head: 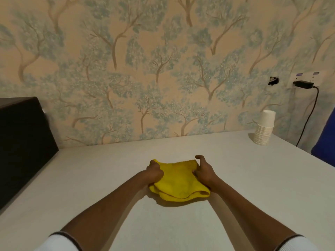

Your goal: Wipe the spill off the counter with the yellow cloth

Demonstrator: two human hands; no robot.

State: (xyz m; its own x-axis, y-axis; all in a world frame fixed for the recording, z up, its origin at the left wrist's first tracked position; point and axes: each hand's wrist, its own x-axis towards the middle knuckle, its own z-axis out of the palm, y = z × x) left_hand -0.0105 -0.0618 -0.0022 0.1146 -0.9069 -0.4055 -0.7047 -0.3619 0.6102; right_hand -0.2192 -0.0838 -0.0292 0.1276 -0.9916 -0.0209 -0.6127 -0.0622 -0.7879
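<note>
- Yellow cloth (178, 182) lies folded in layers on the pale surface (235, 205), about midway between the black box (23, 142) on the left and the stack of white paper cups (264, 130) on the right.
- Left hand (154, 172) sits on the cloth's left edge, its fingers (158, 173) curled closed, gripping the fabric.
- Right hand (204, 169) rests on the cloth's right edge; its fingers pinch the fabric, while one finger is lifted clear at the cloth's far corner.
- Both forearms reach in from the near side of the cloth, white sleeves pushed up.
- No spill can be made out on the surface around the cloth.
- Beyond the cloth stands a tree-patterned wall (163, 69); a black plug (304, 84) and cable hang above the cups.
</note>
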